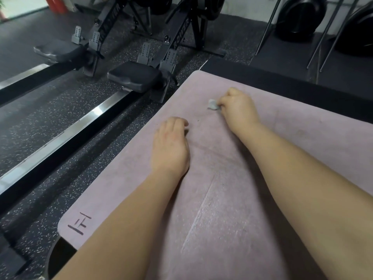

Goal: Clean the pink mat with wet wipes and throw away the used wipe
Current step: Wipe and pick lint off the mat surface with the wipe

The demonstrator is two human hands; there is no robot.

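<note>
Speckled dark rubber floor [66, 110]; two rowing machines [133, 77] left; black mat [282, 81] beyond.

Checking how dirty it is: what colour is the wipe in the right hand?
Greyish white; the wet wipe, bunched in the right hand, shows best in head view.

Dusty pink mat [262, 199], faint pale streaks along it, black line logo [79, 223] at its corner. Greyish-white wipe [213, 104] in my right grip [238, 110]. Black floor [60, 110] flecked white. Black rower seat [134, 76], silver rail [60, 138], red shape [55, 5] far back.
</note>
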